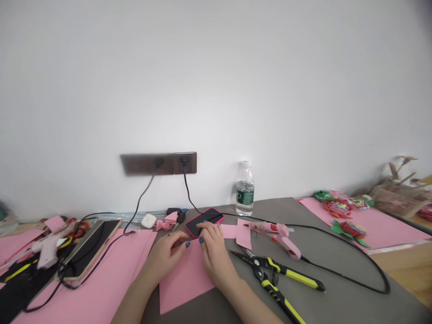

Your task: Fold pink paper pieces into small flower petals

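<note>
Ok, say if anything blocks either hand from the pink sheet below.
Nothing visible: left hand and right hand are over the pink sheet. The pink-edged phone lies beyond it, the yellow-handled tool to its right.

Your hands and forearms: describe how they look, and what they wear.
The left hand and right hand are ungloved, with blue polish on the visible thumbnails. A small dark mark on a left finger may be a ring. No sleeves cover the visible forearms.
</note>
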{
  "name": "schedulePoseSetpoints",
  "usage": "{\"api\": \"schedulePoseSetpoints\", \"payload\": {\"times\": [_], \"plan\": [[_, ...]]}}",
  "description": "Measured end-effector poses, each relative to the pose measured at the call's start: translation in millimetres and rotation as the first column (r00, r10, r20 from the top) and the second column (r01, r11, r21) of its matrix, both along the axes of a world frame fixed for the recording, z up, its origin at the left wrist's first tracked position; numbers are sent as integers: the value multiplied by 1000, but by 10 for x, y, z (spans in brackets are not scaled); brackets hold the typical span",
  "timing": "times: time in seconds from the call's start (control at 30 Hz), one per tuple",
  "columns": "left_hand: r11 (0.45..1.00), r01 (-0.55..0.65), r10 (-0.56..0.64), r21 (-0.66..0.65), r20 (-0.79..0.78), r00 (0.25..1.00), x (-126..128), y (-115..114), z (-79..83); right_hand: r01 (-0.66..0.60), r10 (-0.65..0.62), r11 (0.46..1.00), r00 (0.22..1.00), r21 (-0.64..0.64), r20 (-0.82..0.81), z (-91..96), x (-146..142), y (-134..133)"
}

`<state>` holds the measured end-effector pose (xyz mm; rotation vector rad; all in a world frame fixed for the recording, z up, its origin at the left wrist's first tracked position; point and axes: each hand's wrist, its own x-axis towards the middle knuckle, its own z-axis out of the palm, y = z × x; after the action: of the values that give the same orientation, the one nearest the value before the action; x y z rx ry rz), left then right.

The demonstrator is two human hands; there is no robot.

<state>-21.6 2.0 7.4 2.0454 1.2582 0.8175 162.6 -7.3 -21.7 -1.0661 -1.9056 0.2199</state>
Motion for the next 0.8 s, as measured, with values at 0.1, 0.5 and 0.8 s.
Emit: {"api": "schedulePoseSetpoints", "payload": {"times": [0.1, 0.5, 0.8], "plan": [[1000, 7, -6, 20, -52, 999, 16, -10, 5, -25, 25, 1000, 1000, -14, -12, 51, 1, -24], [999, -36, 31, -25, -188, 982, 33, -28, 26, 92, -92, 993, 996, -76, 5, 0, 10, 18], [999, -33, 27, -33, -175, 984, 19, -27, 7, 129, -124, 988, 990, -85, 62, 17, 26, 21]]}}
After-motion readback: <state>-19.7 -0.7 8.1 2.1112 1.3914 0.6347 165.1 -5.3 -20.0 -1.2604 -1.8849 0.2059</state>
